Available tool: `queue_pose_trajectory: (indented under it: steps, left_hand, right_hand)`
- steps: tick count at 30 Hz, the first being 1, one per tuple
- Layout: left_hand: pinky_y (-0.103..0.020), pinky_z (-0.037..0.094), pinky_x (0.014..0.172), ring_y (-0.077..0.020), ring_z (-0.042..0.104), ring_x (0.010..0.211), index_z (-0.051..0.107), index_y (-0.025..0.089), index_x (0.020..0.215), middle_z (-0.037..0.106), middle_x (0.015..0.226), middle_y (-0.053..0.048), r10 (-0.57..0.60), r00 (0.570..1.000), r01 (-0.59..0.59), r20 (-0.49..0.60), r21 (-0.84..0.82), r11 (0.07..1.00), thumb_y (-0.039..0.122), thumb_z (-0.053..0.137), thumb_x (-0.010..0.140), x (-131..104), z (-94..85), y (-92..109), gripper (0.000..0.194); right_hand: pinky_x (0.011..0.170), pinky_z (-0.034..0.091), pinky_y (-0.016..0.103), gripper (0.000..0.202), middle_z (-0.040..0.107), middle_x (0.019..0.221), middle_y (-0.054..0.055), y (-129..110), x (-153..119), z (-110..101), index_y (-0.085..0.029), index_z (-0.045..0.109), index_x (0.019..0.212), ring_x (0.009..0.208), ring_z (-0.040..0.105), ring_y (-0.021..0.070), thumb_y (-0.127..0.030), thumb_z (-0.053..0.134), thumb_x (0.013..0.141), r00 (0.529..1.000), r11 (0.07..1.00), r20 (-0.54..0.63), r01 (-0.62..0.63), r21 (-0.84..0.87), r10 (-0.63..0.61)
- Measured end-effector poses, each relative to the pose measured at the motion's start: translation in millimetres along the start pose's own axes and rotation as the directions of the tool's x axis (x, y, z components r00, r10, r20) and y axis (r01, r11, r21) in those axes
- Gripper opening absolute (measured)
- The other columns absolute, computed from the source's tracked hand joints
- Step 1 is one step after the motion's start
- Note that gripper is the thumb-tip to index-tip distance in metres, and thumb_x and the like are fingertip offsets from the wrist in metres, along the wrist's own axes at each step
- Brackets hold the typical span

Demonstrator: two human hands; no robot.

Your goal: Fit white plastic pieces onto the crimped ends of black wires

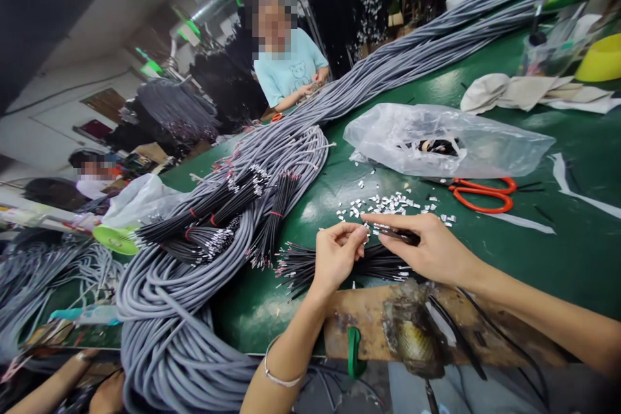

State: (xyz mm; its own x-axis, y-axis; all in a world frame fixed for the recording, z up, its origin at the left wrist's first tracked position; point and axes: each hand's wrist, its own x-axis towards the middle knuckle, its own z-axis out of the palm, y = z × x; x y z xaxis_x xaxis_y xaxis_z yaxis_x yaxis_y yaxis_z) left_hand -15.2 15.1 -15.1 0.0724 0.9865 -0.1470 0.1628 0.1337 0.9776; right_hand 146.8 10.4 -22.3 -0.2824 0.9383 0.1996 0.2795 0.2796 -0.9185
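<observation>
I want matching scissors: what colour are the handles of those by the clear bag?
The handles are orange-red, clearest in the head view.

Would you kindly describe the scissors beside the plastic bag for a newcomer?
On the green table, beyond the person's right hand, lies a big translucent plastic bag. The scissors lie along its near edge; their looped orange-red handles set them apart from the pale strips nearby.

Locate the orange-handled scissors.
The scissors lie right of centre in the head view, on the green table, at the clear bag's near edge, beyond the right hand.
</observation>
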Motion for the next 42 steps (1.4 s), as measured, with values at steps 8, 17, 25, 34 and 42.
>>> queue_pose_trajectory:
  steps: [8,17,25,34,42]
  left_hand:
    - [-0.017,0.039,0.042,-0.0055,0.047,0.039,0.051,0.013,0.058,0.051,0.046,0.004,0.042,0.992,-0.04,-0.117,0.022,0.999,0.028,0.071,0.065,-4,2.8,4,0.026]
    - [-0.017,0.041,0.042,-0.0062,0.048,0.039,0.053,0.013,0.056,0.053,0.046,0.004,0.042,0.992,-0.041,-0.117,0.011,0.999,0.024,0.073,0.062,-6,4.5,4,0.024]
    - [-0.018,0.037,0.042,-0.0059,0.046,0.041,0.061,0.01,0.065,0.054,0.048,0.001,0.036,0.998,-0.038,0.051,0.047,0.998,0.033,0.065,0.073,-3,-3.2,6,0.025]
    - [-0.018,0.028,0.04,-0.0042,0.036,0.039,0.061,0.01,0.064,0.046,0.047,0.002,-0.004,0.966,-0.012,0.257,0.06,0.998,0.046,0.059,0.076,-6,-1.1,8,0.038]
    - [-0.019,0.041,0.047,-0.0081,0.051,0.043,0.058,0.012,0.059,0.057,0.048,0.0,-0.007,0.991,0.002,0.13,0.043,0.999,0.036,0.073,0.063,-8,6.4,6,0.029]
  right_hand:
    - [0.067,0.047,0.031,0.034,0.066,0.098,0.002,3,-3,2,-0.027,0.06,0.116,0.081,0.061,0.0195,-0.039,0.046,0.088,0.992,0.939,-0.122,-0.028,-0.342,-0.015]
    - [0.068,0.045,0.026,0.025,0.067,0.098,-0.004,5,-4,3,-0.03,0.066,0.105,0.085,0.062,0.0157,-0.034,0.047,0.089,0.996,0.941,-0.089,-0.003,-0.34,-0.029]
    - [0.065,0.045,0.027,0.021,0.069,0.089,-0.006,4,-2,-3,-0.031,0.069,0.095,0.078,0.063,0.0164,-0.033,0.05,0.086,0.994,0.942,-0.11,-0.015,-0.334,-0.023]
    - [0.062,0.041,0.024,0.014,0.064,0.077,0.001,8,3,-3,-0.018,0.066,0.08,0.069,0.056,0.0136,-0.03,0.058,0.082,0.991,0.997,-0.104,0.078,-0.027,-0.081]
    - [0.051,0.034,0.023,0.024,0.053,0.058,-0.003,12,4,3,-0.016,0.057,0.065,0.055,0.045,0.0113,-0.034,0.054,0.082,0.994,0.996,-0.067,-0.084,0.029,0.086]
